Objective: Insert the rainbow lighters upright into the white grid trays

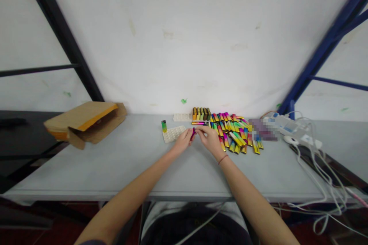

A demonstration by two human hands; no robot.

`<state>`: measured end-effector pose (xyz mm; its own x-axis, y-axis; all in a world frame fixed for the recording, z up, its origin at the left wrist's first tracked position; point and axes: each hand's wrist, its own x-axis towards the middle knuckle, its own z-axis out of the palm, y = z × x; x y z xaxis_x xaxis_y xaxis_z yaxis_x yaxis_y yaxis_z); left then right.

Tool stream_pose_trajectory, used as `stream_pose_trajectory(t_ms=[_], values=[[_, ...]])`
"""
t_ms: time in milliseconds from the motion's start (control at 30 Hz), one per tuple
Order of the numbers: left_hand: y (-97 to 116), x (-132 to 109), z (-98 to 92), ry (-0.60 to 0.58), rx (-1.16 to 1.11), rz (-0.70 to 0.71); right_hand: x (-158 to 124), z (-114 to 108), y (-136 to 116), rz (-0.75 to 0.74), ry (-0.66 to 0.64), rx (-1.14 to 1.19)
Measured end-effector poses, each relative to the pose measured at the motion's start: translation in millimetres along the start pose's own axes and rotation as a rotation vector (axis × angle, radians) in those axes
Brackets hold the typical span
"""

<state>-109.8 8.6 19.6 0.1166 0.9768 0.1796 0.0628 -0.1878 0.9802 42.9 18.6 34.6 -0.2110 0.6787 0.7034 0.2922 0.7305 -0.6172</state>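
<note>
My left hand [183, 141] is closed round a shiny purple lighter [193, 133] held just above the table. Close beside its top, the fingers of my right hand [209, 138] are pinched together; whatever sits between them is too small to make out. A white tray with rows of small holes [169, 136] lies partly behind my left hand. One green and yellow lighter [164, 126] with a dark top stands upright at that tray's left end. To the right of my hands spreads a pile of shiny rainbow-coloured lighter cases [237, 138], partly hidden by my right hand.
Several dark-topped lighters stand in rows [201, 114] near the wall, by a second white tray [182, 117]. An open cardboard box [86, 116] lies at the left. White cables [314, 160] and a power strip [290, 125] occupy the right side.
</note>
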Motion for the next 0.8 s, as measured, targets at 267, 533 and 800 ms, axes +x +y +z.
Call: stream_pose_trajectory(t_ms=[267, 533, 800], values=[[-1.3, 1.4, 0.1, -0.079, -0.032, 0.123, 1.3, 2.4, 4.4, 0.263, -0.011, 0.347], [-9.5, 2.1, -0.2, 0.123, 0.136, 0.287, -6.9, 10.5, -7.1, 0.327, -0.097, 0.519], [-17.0, 3.3, 1.6, 0.225, 0.098, 0.181, -7.0, 23.3, 4.4, 0.493, -0.107, 0.627]])
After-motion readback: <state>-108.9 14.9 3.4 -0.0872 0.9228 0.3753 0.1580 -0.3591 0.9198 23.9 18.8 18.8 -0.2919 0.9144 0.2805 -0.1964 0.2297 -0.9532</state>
